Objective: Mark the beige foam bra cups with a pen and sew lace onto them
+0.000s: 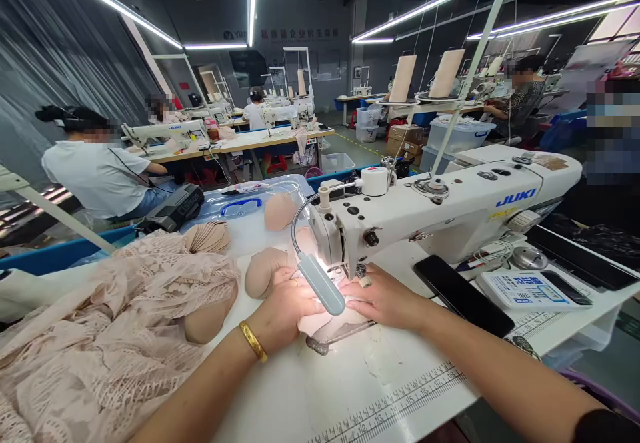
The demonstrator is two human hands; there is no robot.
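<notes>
A white JUKI sewing machine (445,209) stands before me, its needle area lit by a grey gooseneck lamp (323,286). Under the machine head lies a pale pink fabric piece (313,323). My left hand (287,306), with a gold bangle at the wrist, grips the fabric's left side; the lamp hides some fingertips. On the right side of the fabric, my right hand (383,296) holds it with thumb and fingers close to the needle area. Just behind my left hand rests a beige moulded cup (263,273). The needle itself is hidden.
Pink lace fabric (115,309) is heaped at left, beside stacked beige cups (207,237). A black phone (463,294) and a white box (523,289) lie at right. A ruler strip (400,403) runs along the front edge. Beyond a clear plastic bin (240,213), people sit at other machines.
</notes>
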